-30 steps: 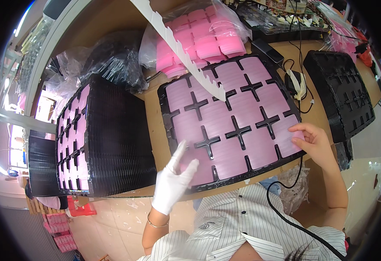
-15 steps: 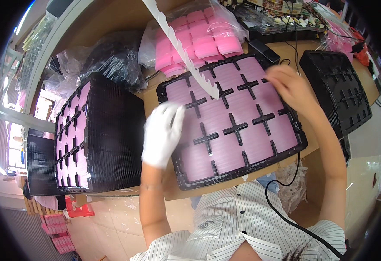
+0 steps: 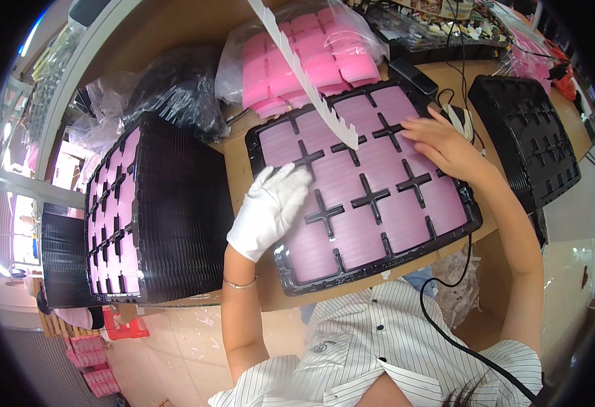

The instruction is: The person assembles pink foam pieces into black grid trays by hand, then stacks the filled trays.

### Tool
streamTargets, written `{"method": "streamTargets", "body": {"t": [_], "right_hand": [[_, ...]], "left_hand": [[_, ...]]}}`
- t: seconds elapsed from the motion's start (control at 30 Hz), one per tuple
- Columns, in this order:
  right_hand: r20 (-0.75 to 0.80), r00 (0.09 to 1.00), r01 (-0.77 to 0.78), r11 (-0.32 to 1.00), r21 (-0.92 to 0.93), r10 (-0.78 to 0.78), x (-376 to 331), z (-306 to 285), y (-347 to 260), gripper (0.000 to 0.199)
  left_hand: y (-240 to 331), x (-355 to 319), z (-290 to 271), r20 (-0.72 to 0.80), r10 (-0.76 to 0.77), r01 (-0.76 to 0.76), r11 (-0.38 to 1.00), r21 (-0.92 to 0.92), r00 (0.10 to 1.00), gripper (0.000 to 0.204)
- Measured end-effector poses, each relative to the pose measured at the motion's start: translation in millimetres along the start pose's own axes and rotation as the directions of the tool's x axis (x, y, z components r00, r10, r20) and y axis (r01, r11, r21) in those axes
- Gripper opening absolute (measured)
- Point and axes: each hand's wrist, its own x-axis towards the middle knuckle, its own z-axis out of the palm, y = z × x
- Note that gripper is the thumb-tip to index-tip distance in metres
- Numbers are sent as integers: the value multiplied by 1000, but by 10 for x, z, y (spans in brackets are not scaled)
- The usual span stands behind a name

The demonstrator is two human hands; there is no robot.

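Note:
A black plastic tray [image 3: 291, 275] filled with pink square pads lies on the wooden bench in front of me. My left hand [image 3: 269, 211], in a white glove, rests flat on the pads at the tray's left side. My bare right hand [image 3: 447, 146] lies flat on the pads at the tray's upper right. Neither hand holds anything. A white toothed strip [image 3: 308, 78] hangs over the tray's far edge.
A tall stack of black trays with pink pads [image 3: 155, 217] stands at the left. A clear bag of pink pads [image 3: 304, 54] lies behind the tray. An empty black tray stack [image 3: 525, 142] sits at the right, with a black cable [image 3: 447, 325] below.
Both hands moved up from the tray's near edge onto its surface. The left one now lies on the left pads, the right one near the far right corner.

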Motion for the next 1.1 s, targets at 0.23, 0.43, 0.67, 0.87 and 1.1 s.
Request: {"method": "streamTargets", "body": {"t": [0.23, 0.43, 0.67, 0.87, 1.1], "right_hand": [[81, 996, -42, 993, 109, 34, -374, -170, -65, 34], [244, 969, -69, 991, 116, 38, -428, -359, -123, 66], [-11, 950, -271, 837, 475, 313, -1026, 31, -202, 79], [-172, 869, -357, 828, 431, 465, -996, 142, -281, 83], [-318, 833, -249, 820, 515, 453, -1071, -36, -385, 90]], "left_hand": [[138, -190, -70, -4, -6, 6, 997, -73, 1000, 25], [324, -204, -174, 41, -60, 56, 993, 104, 997, 89], [811, -728, 61, 203, -678, 615, 445, -651, 706, 97], [864, -742, -69, 117, -715, 696, 608, -383, 689, 91], [1331, -743, -953, -91, -810, 473, 424, -772, 579, 65]]}}
